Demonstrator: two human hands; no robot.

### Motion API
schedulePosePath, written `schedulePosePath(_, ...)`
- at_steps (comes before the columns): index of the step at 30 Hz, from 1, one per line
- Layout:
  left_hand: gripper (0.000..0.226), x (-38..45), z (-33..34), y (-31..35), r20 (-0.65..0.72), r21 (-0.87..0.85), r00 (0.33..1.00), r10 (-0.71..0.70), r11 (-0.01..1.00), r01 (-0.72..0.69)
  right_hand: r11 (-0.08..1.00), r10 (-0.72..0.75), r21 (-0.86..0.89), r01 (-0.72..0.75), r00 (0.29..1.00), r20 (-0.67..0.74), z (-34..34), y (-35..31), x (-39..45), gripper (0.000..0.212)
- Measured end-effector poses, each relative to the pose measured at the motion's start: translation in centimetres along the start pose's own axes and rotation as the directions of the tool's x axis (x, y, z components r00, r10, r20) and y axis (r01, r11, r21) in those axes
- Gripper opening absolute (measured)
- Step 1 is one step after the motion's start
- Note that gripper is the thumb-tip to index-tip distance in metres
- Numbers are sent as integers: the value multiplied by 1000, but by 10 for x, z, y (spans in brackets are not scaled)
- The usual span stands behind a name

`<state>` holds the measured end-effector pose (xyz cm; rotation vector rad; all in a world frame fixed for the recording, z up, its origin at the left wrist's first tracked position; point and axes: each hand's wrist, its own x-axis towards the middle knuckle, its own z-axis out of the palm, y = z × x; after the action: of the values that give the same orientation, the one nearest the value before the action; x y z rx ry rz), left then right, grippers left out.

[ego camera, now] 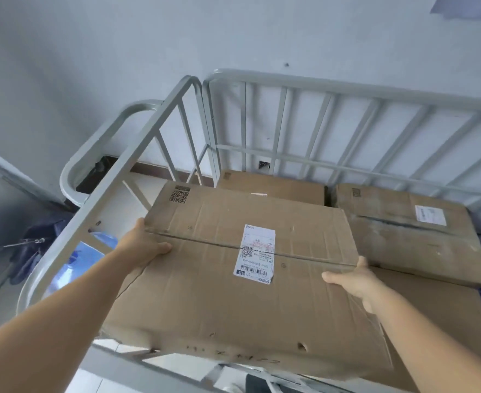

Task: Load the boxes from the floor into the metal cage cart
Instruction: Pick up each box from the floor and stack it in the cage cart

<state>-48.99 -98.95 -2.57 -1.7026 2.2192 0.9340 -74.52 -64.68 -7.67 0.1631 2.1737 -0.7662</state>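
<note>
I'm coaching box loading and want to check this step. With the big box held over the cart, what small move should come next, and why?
Probably lower the big box forward into the cage cart. Both the left hand and the right hand grip its sides, its near edge overhangs the near rail, and it tilts above the boxes already inside.

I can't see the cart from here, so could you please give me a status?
Both hands, left hand and right hand, grip box. Over cart. Nothing blocking.

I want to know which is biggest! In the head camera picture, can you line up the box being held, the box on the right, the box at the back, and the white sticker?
1. Held box, though it is nearest the camera.
2. Right box.
3. Back box, mostly hidden, so unsure.
4. White sticker, smallest.
</note>
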Motion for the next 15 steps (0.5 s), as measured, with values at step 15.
schedulePosePath(15,77,117,112,-34,166,58,983,-81,996,72,967,253,-3,-253,967,26,82,57,122,127)
